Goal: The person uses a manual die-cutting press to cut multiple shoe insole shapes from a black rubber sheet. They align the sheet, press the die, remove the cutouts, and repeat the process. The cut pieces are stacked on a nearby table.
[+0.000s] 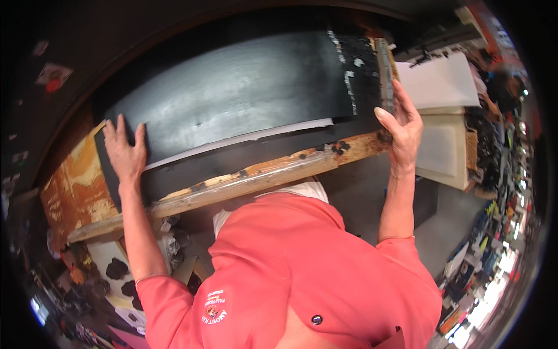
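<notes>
A large glossy black sheet (pixel 232 87) lies across the worn wooden workbench (pixel 250 183). Along its near side runs a narrow white strip (pixel 244 142), with more black surface between that and the bench edge. My left hand (pixel 126 152) rests flat on the sheet's left end, fingers spread. At the right end my right hand (pixel 405 129) grips a worn, greyish wooden strip (pixel 384 72), thumb on its near left side and fingers behind it. Part of this strip is hidden by the hand. White flecks (pixel 349 75) line the black surface left of it.
The bench's front rail is wooden, with black spots and stains. Right of it stands a pale cabinet (pixel 443 145) with a white sheet (pixel 439 81) on top. Cluttered goods (pixel 500 232) fill the far right. A dark wall (pixel 64 87) rises at left, and more clutter lies below the bench.
</notes>
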Demonstrator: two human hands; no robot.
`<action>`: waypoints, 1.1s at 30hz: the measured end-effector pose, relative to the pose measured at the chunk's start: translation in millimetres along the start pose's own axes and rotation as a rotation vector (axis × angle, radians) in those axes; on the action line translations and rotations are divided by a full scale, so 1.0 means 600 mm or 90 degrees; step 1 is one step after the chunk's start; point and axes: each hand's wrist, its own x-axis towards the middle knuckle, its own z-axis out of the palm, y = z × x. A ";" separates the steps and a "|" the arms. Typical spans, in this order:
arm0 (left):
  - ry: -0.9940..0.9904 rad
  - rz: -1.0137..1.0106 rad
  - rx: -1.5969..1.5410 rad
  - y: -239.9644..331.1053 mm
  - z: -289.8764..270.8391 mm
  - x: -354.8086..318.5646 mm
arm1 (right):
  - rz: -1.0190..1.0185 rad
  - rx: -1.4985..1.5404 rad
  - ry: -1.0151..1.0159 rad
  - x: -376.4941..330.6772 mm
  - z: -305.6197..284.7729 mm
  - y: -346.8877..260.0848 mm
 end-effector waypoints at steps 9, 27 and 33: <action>0.026 -0.015 0.008 0.059 -0.017 0.001 | -0.102 -0.184 -0.200 -0.004 0.218 0.044; 0.009 0.020 -0.254 0.002 -0.052 -0.013 | -0.231 -0.553 -0.212 -0.004 0.304 0.080; 0.007 0.024 -0.276 -0.035 -0.041 -0.037 | -0.115 -0.402 -0.148 -0.047 0.387 0.029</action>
